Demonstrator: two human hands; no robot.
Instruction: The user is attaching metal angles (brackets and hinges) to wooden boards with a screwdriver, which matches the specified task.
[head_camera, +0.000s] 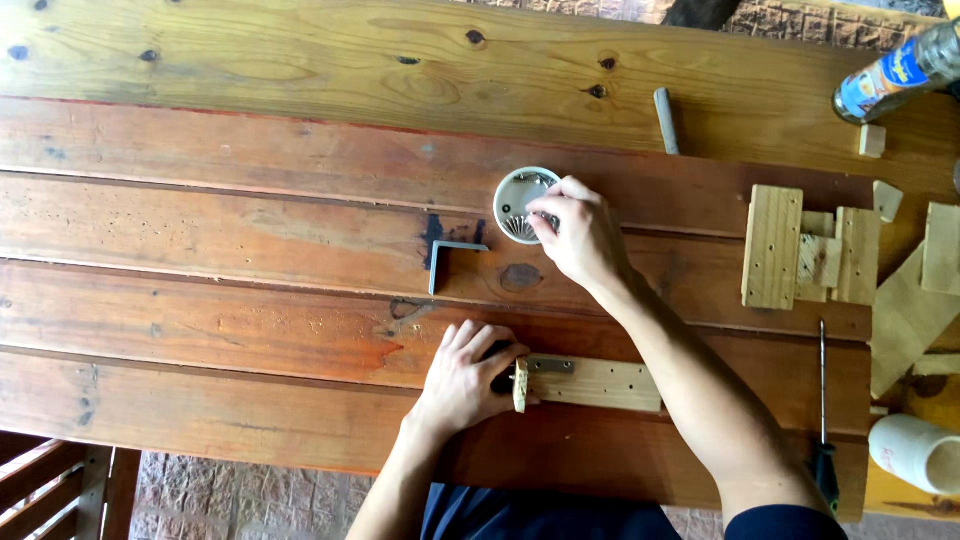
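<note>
Broad reddish-brown planks make up the table (250, 230), with paler knotted boards along its far side. Near its close edge lies a short pale wooden strip (600, 383) drilled with small holes, a metal plate fixed at its left end. The left hand (468, 378) closes around that left end, fingers curled over a dark object there that is too hidden to identify. Farther back, the right hand (578, 232) reaches into a small round white container (517, 203), fingertips pinched together on something too small to make out. A grey metal angle bracket (448, 259) lies just left of the container. To the right sit stacked wood offcuts (808, 258), a screwdriver (823, 420) and a white cup (915, 452).
</note>
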